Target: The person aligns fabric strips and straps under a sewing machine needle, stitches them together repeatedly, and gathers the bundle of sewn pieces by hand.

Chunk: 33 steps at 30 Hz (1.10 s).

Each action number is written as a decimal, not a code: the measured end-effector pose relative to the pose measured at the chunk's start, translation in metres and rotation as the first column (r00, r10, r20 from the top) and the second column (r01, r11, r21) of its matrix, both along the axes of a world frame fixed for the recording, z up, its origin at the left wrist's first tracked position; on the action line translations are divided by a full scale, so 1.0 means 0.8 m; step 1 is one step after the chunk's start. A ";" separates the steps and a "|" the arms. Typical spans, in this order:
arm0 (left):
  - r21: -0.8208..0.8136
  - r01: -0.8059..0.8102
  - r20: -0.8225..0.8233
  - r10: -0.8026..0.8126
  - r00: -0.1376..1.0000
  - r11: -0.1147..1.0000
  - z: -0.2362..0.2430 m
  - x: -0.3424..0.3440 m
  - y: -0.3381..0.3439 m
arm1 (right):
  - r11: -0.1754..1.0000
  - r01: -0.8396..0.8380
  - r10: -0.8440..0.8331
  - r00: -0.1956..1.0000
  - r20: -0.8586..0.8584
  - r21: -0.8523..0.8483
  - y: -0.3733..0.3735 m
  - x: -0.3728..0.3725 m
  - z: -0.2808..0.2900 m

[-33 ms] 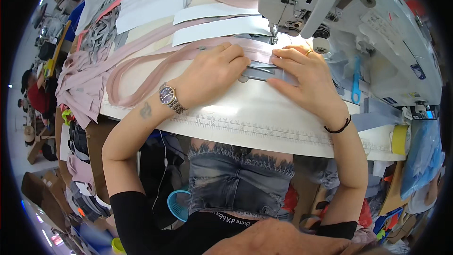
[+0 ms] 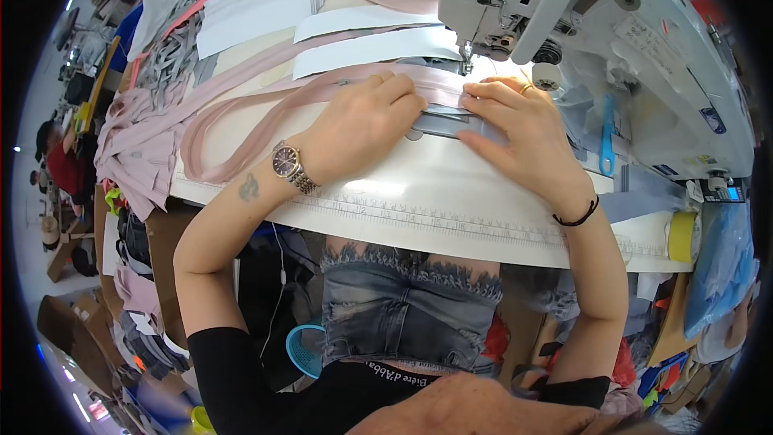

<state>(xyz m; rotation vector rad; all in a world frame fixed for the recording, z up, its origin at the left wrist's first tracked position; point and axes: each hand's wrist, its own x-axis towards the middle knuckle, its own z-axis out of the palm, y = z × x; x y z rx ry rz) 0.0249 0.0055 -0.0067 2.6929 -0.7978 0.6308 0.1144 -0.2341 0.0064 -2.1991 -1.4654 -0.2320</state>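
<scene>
My left hand (image 2: 362,125) lies palm down on a long pink fabric strip (image 2: 241,113) and presses it onto the white sewing table (image 2: 419,193). A metal watch is on that wrist. My right hand (image 2: 515,133) presses the same strip with its fingertips, just in front of the needle (image 2: 465,60) of the grey-white sewing machine (image 2: 596,40). Between the two hands lies a small grey fabric piece (image 2: 439,123), with fingers of both hands touching it. The strip loops away to the left across the table.
Stacks of white cut pieces (image 2: 266,0) lie at the back of the table, and a heap of pink fabric (image 2: 137,153) hangs off its left end. A blue tool (image 2: 608,137) hangs beside the machine. A yellow roll (image 2: 680,238) sits at the right. Another person (image 2: 60,165) works far left.
</scene>
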 end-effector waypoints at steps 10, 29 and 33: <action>-0.030 0.023 0.127 -0.019 0.992 0.999 0.004 0.040 -0.034 | 0.999 0.007 -0.007 1.000 0.001 0.045 0.003 0.005 -0.009; -0.081 0.003 0.083 0.004 0.997 0.997 0.005 0.034 -0.021 | 0.998 0.022 -0.020 0.999 -0.040 0.056 0.005 0.006 -0.010; -0.076 -0.004 0.061 0.009 0.998 0.997 0.002 0.035 -0.022 | 0.998 0.031 -0.029 0.999 -0.037 0.058 0.005 0.006 -0.011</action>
